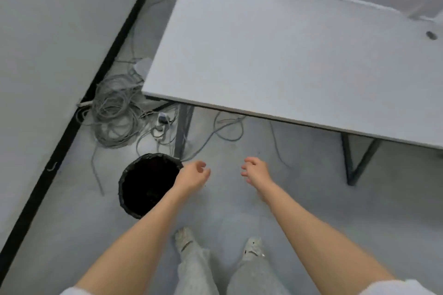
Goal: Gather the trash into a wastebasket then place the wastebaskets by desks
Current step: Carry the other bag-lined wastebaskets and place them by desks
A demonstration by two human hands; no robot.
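The black-lined wastebasket (147,184) stands on the floor (299,187) by the desk leg (183,132) under the white surface (275,55), while the left hand (191,176) and right hand (256,171) hang loosely curled, holding nothing.

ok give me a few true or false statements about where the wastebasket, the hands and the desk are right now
1. The black wastebasket stands on the floor near the desk leg. True.
2. The left hand holds the wastebasket in a firm grip. False: its fingers are loosely curled and hold nothing, beside the rim.
3. The right hand carries a piece of trash. False: it holds nothing.
4. A tangle of grey cables lies on the floor by the corner of the desk. True.
5. The wastebasket sits on top of the desk. False: it is on the floor, in front of the desk corner.
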